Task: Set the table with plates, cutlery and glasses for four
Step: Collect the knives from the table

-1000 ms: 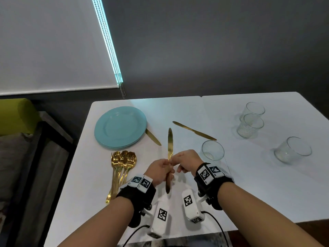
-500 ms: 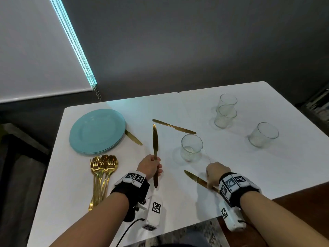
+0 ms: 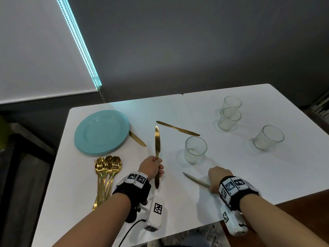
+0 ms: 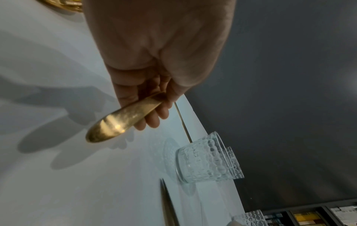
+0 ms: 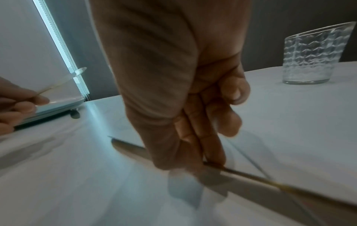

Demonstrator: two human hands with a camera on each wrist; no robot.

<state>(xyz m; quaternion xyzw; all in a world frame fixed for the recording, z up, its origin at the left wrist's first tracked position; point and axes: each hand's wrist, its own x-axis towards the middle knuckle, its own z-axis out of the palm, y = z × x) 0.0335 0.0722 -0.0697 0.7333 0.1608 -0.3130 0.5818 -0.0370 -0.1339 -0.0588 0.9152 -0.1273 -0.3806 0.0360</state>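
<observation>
My left hand (image 3: 153,166) grips a gold knife (image 3: 157,145) by its handle (image 4: 117,122), blade pointing away, above the white table (image 3: 178,211). My right hand (image 3: 216,177) pinches a second knife (image 3: 195,179) low over the table near the front right edge; its blade (image 5: 127,147) points left. Two more gold knives lie on the table: one (image 3: 177,128) behind the nearest glass (image 3: 195,149), one (image 3: 137,139) partly under the stack of teal plates (image 3: 101,131). Several gold forks (image 3: 106,173) lie bunched left of my left hand.
Three more ribbed glasses stand at the right: two close together (image 3: 230,115) at the back and one (image 3: 268,137) nearer the right edge. A brown surface (image 3: 293,211) meets the table's front right corner. A grey wall and a window blind (image 3: 35,50) lie behind.
My hands, together on one bundle a second ago, have parted. The right hand carried a knife to the right and down toward the table; the left hand stays in place with its knife.
</observation>
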